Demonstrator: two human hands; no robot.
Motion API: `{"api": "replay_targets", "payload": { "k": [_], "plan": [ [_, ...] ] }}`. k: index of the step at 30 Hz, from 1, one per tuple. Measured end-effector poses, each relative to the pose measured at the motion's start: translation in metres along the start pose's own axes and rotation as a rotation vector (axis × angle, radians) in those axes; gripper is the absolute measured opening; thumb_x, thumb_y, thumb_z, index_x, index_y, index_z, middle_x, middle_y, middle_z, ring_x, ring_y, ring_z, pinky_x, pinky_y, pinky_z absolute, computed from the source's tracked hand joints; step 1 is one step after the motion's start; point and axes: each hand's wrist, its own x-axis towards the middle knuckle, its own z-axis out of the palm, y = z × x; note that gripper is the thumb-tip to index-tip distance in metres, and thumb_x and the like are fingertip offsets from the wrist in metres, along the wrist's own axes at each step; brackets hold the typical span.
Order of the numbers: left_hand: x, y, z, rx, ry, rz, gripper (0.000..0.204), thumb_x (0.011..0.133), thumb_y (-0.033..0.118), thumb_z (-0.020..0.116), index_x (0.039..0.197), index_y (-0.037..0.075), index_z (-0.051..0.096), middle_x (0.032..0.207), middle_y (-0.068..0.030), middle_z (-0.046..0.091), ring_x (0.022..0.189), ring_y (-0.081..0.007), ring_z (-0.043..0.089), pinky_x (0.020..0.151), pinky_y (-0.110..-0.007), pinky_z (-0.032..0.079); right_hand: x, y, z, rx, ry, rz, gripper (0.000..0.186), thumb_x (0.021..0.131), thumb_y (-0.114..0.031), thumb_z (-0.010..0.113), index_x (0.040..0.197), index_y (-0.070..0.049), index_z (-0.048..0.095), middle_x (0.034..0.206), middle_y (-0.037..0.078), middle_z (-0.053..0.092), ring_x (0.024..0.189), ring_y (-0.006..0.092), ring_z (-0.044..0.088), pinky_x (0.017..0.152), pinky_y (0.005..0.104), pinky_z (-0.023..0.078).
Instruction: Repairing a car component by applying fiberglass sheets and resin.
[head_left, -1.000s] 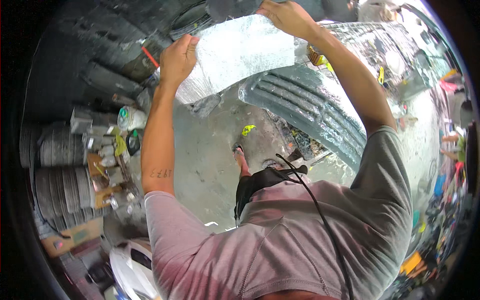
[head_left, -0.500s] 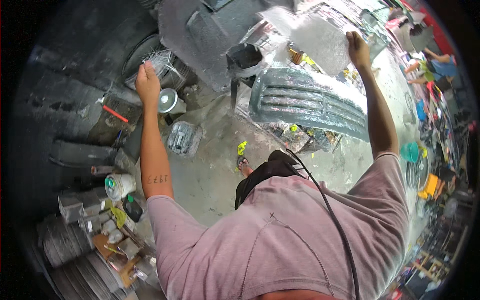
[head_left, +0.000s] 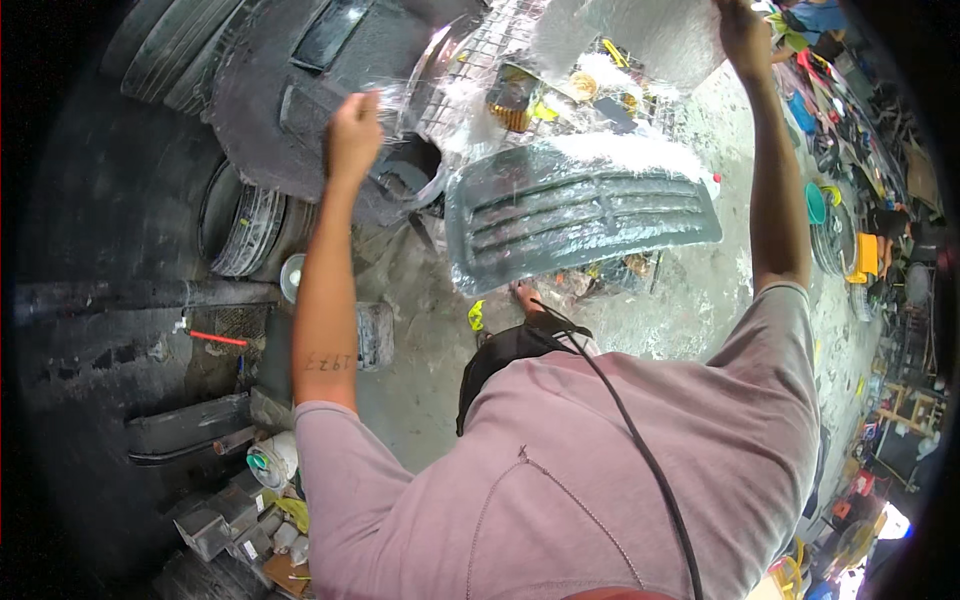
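Observation:
My left hand (head_left: 356, 135) is closed on a tuft of pale fiberglass strands (head_left: 398, 96), which stick out past the fingertips in front of a large dark moulded panel (head_left: 262, 115). Near the top edge my right hand (head_left: 745, 42) grips the edge of a thin grey fiberglass mat (head_left: 640, 42); part of the mat runs out of view. Between my arms, a glossy grey-green panel with long ridges (head_left: 590, 218) rests tilted on a wire mesh stand (head_left: 480, 60). White fibers cover its far right edge.
On the mesh are a dark tub with an amber side (head_left: 512, 98) and several scraps. A white bucket (head_left: 292, 277) and stacked round moulds (head_left: 245, 225) are at the left. At the right stand a teal bucket (head_left: 815, 204) and an orange container (head_left: 864, 258).
I have turned and stepped toward the mesh stand. My left hand, with the strands, has swung right over the dark panel; my right hand and the mat have moved farther up and away.

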Motion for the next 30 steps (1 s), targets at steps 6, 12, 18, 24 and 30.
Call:
{"api": "replay_targets", "payload": {
  "k": [6, 12, 18, 24, 30],
  "plan": [
    [0.043, 0.085, 0.222, 0.136, -0.267, 0.148, 0.052, 0.095, 0.053, 0.054, 0.115, 0.005, 0.063, 0.098, -0.0213, 0.069, 0.092, -0.0384, 0.065, 0.079, -0.046, 0.051, 0.05, -0.013, -0.013, 0.076, -0.028, -0.047, 0.023, 0.1, -0.019, 0.054, 0.091, 0.001, 0.056, 0.077, 0.025, 0.055, 0.07, 0.0379, 0.054, 0.067, 0.0406, 0.045],
    [0.033, 0.074, 0.307, 0.575, -0.284, 0.314, 0.09, 0.08, 0.066, 0.065, 0.136, -0.004, 0.05, 0.118, -0.0163, 0.063, 0.117, -0.0326, 0.054, 0.092, -0.048, 0.045, 0.029, 0.02, 0.007, -0.009, -0.162, -0.071, 0.019, 0.098, -0.017, 0.057, 0.094, 0.001, 0.06, 0.082, 0.024, 0.06, 0.075, 0.0393, 0.059, 0.069, 0.0419, 0.047],
    [0.025, -0.003, 0.245, 0.329, 0.162, -0.26, 0.053, 0.075, 0.042, 0.079, 0.102, -0.002, 0.065, 0.111, -0.02, 0.066, 0.101, -0.0366, 0.062, 0.085, -0.048, 0.049, -0.046, 0.141, 0.079, 0.049, -0.03, 0.185, 0.024, 0.099, -0.026, 0.052, 0.107, -0.008, 0.066, 0.094, 0.02, 0.069, 0.092, 0.0378, 0.068, 0.076, 0.0404, 0.052],
    [0.034, -0.032, 0.26, 0.573, -0.433, -0.4, 0.042, 0.077, 0.03, 0.067, 0.108, 0.002, 0.07, 0.107, -0.0251, 0.068, 0.105, -0.0426, 0.065, 0.092, -0.047, 0.051, -0.228, 0.198, 0.192, -0.265, -0.516, 0.895, 0.044, 0.099, -0.049, 0.041, 0.111, -0.012, 0.062, 0.104, 0.025, 0.068, 0.1, 0.0475, 0.063, 0.085, 0.0556, 0.047],
    [0.044, -0.031, 0.216, 0.447, -0.167, -0.215, 0.035, 0.081, 0.023, 0.06, 0.108, 0.001, 0.067, 0.098, -0.0306, 0.067, 0.096, -0.0483, 0.064, 0.088, -0.051, 0.05, -0.259, 0.237, 0.22, -0.119, -0.4, 1.042, 0.051, 0.097, -0.05, 0.045, 0.112, -0.006, 0.065, 0.107, 0.021, 0.069, 0.105, 0.0411, 0.063, 0.09, 0.0471, 0.047]
  ]
}}
